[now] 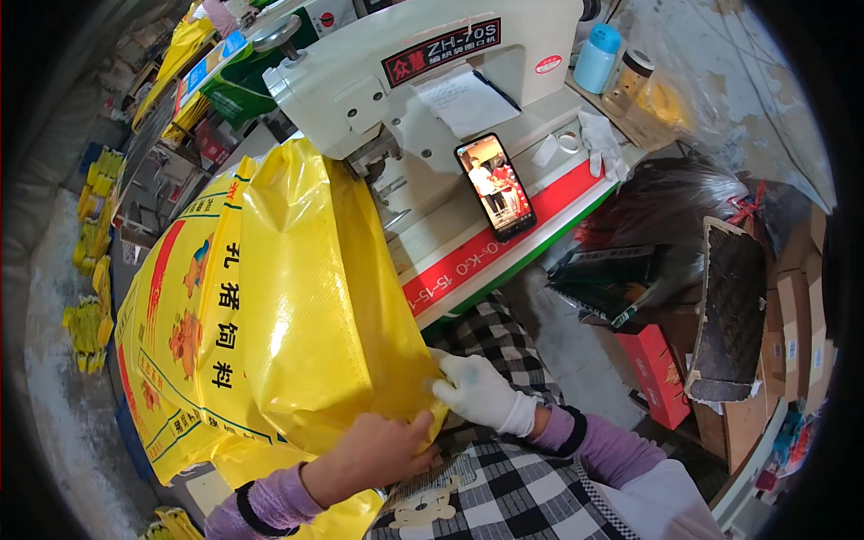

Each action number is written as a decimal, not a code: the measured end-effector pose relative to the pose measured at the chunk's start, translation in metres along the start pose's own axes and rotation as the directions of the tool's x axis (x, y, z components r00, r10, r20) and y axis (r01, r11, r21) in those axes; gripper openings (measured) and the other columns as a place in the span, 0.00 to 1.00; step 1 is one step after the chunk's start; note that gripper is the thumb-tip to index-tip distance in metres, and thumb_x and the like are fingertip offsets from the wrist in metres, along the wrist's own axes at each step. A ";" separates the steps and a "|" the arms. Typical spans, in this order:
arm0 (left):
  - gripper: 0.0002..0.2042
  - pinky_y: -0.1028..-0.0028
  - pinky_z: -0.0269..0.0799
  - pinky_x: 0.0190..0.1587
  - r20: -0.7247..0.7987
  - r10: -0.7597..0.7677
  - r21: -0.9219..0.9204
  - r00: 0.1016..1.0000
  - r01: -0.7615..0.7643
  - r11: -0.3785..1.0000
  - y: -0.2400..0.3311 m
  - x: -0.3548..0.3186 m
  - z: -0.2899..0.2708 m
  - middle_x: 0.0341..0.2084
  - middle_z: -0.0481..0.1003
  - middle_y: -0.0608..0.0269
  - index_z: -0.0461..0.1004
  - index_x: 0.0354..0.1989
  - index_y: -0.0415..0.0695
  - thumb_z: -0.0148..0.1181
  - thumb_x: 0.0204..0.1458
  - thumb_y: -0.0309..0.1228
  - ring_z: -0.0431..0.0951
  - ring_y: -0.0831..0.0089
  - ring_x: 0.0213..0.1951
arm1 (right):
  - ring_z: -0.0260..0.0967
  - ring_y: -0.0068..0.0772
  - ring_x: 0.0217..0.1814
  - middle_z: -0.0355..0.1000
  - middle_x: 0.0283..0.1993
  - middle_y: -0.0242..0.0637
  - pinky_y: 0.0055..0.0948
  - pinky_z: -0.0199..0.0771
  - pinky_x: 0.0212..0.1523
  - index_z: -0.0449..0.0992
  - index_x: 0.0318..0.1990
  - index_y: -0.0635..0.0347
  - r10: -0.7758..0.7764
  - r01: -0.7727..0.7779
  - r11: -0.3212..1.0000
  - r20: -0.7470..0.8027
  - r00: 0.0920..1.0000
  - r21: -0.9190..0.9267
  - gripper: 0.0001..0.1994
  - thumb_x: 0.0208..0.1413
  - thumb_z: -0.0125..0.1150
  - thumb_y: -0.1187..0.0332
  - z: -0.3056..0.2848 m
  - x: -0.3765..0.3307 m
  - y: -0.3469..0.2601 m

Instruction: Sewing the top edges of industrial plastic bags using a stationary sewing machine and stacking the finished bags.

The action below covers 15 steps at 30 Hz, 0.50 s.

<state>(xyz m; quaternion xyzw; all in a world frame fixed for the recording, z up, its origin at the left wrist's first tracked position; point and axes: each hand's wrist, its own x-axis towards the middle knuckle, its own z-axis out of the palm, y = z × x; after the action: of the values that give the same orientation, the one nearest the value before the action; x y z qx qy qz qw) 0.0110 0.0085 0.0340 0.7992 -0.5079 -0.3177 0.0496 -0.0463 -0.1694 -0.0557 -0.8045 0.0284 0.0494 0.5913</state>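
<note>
A large yellow woven plastic sack [306,315] with printed pictures and lettering spreads across my left side and front. Its upper part lies against the head of a cream industrial sewing machine [333,99], beside the needle area. My left hand [378,454], bare, pinches the near lower corner of the sack. In a white knit glove, my right hand [486,393] grips the sack's edge just to the right, with its fingertips partly hidden behind the fold. A checked apron [513,486] covers my lap below both hands.
A lit phone [495,184] lies on the machine table, near a paper sheet with a pen [490,90] and a spare white glove [603,144]. A blue bottle [597,58] and a jar stand at the back right. Cardboard [729,310] and a red box [652,373] are at right.
</note>
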 end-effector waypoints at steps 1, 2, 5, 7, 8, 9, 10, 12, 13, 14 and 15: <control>0.19 0.61 0.69 0.18 0.069 0.023 0.055 0.997 -0.026 0.998 0.002 0.000 0.003 0.11 0.71 0.57 0.71 0.34 0.42 0.54 0.57 0.48 0.75 0.54 0.16 | 0.73 0.60 0.34 0.73 0.32 0.60 0.49 0.74 0.36 0.66 0.60 0.63 -0.012 0.011 1.000 0.022 1.000 0.020 0.25 0.58 0.54 0.59 -0.001 0.002 0.000; 0.16 0.61 0.68 0.17 0.136 0.039 0.108 0.990 -0.054 0.993 0.004 -0.001 0.005 0.10 0.71 0.59 0.70 0.35 0.42 0.54 0.56 0.46 0.75 0.55 0.15 | 0.73 0.60 0.34 0.73 0.32 0.60 0.49 0.74 0.36 0.66 0.60 0.63 -0.015 0.015 1.000 0.025 1.000 0.020 0.25 0.58 0.54 0.59 -0.005 0.006 -0.002; 0.12 0.61 0.68 0.16 0.127 0.091 0.101 0.988 -0.104 0.989 -0.001 -0.004 0.016 0.10 0.71 0.61 0.71 0.34 0.43 0.55 0.54 0.40 0.75 0.57 0.14 | 0.75 0.58 0.35 0.74 0.31 0.57 0.48 0.74 0.36 0.64 0.61 0.65 -0.129 0.122 0.990 -0.099 0.987 -0.075 0.30 0.62 0.53 0.48 -0.013 0.035 -0.001; 0.11 0.62 0.68 0.16 0.120 0.111 0.124 0.987 -0.126 0.984 0.004 0.002 0.018 0.10 0.71 0.61 0.71 0.34 0.42 0.54 0.53 0.39 0.76 0.58 0.14 | 0.75 0.56 0.33 0.75 0.29 0.55 0.49 0.74 0.36 0.57 0.65 0.69 -0.001 -0.011 0.997 -0.156 0.988 -0.079 0.34 0.62 0.52 0.49 -0.028 0.066 -0.012; 0.10 0.62 0.68 0.16 0.116 0.112 0.146 0.987 -0.128 0.981 0.006 0.004 0.020 0.10 0.71 0.60 0.71 0.33 0.42 0.53 0.53 0.37 0.76 0.59 0.15 | 0.76 0.57 0.34 0.75 0.29 0.54 0.48 0.75 0.37 0.51 0.67 0.71 -0.009 -0.032 0.969 -0.164 0.986 -0.245 0.36 0.61 0.54 0.54 -0.028 0.088 -0.017; 0.10 0.62 0.68 0.16 0.120 0.113 0.154 0.986 -0.131 0.979 0.009 0.006 0.020 0.10 0.71 0.60 0.71 0.33 0.42 0.53 0.53 0.37 0.76 0.59 0.15 | 0.76 0.57 0.34 0.75 0.29 0.54 0.48 0.75 0.37 0.51 0.67 0.71 -0.011 -0.031 0.970 -0.172 0.985 -0.241 0.36 0.61 0.54 0.54 -0.026 0.106 -0.023; 0.10 0.63 0.68 0.16 0.106 0.163 0.197 0.981 -0.181 0.963 0.012 0.011 0.021 0.10 0.71 0.60 0.72 0.33 0.42 0.53 0.52 0.36 0.76 0.60 0.15 | 0.76 0.57 0.34 0.76 0.29 0.54 0.48 0.75 0.37 0.47 0.68 0.72 0.016 -0.079 0.943 -0.195 0.981 -0.322 0.36 0.60 0.53 0.58 -0.027 0.121 -0.026; 0.09 0.64 0.67 0.15 0.108 0.196 0.248 0.975 -0.217 0.944 0.019 0.017 0.017 0.11 0.72 0.60 0.72 0.34 0.42 0.52 0.52 0.35 0.77 0.61 0.15 | 0.76 0.57 0.34 0.76 0.29 0.54 0.48 0.75 0.37 0.44 0.70 0.73 0.038 -0.119 0.917 -0.214 0.976 -0.380 0.37 0.59 0.52 0.62 -0.018 0.136 -0.014; 0.08 0.65 0.68 0.16 0.111 0.249 0.245 0.962 -0.269 0.931 0.025 0.024 0.009 0.12 0.73 0.61 0.73 0.32 0.42 0.53 0.52 0.34 0.78 0.63 0.16 | 0.76 0.57 0.35 0.76 0.29 0.54 0.47 0.76 0.37 0.42 0.70 0.72 0.004 -0.103 0.908 -0.237 0.971 -0.405 0.38 0.56 0.51 0.65 -0.014 0.142 0.000; 0.08 0.67 0.68 0.17 0.114 0.288 0.241 0.951 -0.307 0.921 0.025 0.029 0.004 0.13 0.73 0.62 0.74 0.30 0.42 0.53 0.52 0.33 0.79 0.64 0.17 | 0.76 0.57 0.35 0.76 0.29 0.55 0.47 0.76 0.37 0.40 0.71 0.72 -0.034 -0.077 0.901 -0.248 0.968 -0.426 0.39 0.54 0.49 0.69 -0.006 0.148 0.007; 0.08 0.67 0.68 0.17 0.120 0.276 0.239 0.954 -0.297 0.924 0.025 0.032 0.003 0.13 0.73 0.62 0.74 0.30 0.42 0.53 0.52 0.33 0.79 0.64 0.17 | 0.76 0.57 0.35 0.76 0.29 0.55 0.47 0.76 0.37 0.40 0.71 0.72 -0.034 -0.071 0.906 -0.241 0.970 -0.417 0.39 0.54 0.49 0.69 -0.002 0.141 -0.001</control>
<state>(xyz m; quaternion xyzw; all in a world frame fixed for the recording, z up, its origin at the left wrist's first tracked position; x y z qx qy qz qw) -0.0007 -0.0293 0.0273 0.7018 -0.6574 -0.2728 -0.0289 0.0941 -0.1688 -0.0697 -0.9128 0.0968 -0.0388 0.3948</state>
